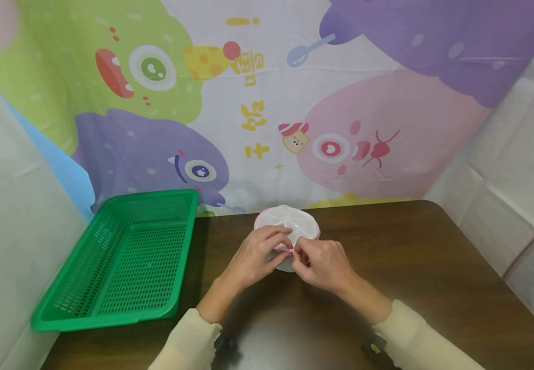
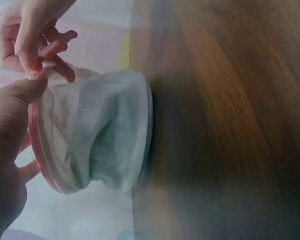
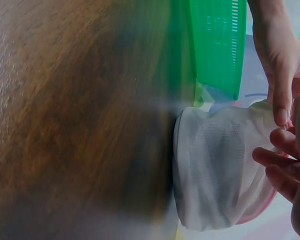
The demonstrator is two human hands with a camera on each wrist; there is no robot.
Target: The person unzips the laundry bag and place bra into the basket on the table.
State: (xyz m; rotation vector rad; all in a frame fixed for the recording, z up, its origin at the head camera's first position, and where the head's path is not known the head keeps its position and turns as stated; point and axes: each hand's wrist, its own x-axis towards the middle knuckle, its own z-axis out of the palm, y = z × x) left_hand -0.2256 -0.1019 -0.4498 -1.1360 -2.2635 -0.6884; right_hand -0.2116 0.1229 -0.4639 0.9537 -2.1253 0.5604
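Note:
A round white mesh laundry bag with a pink zipper edge stands upright on the table, its flat lid on top. Both hands meet at its near rim. My left hand pinches the pink edge between thumb and fingers. Right beside it, my right hand pinches a small pink bit at the same spot, perhaps the zipper pull; the fingertips cover it. In the left wrist view the mesh side sags in folds below the pink zipper. The right wrist view shows the bag's base against the tabletop.
To the left on the brown table sits a green plastic basket with slotted walls and floor. A cartoon-printed cloth hangs behind the table. White cloth hangs at the right side.

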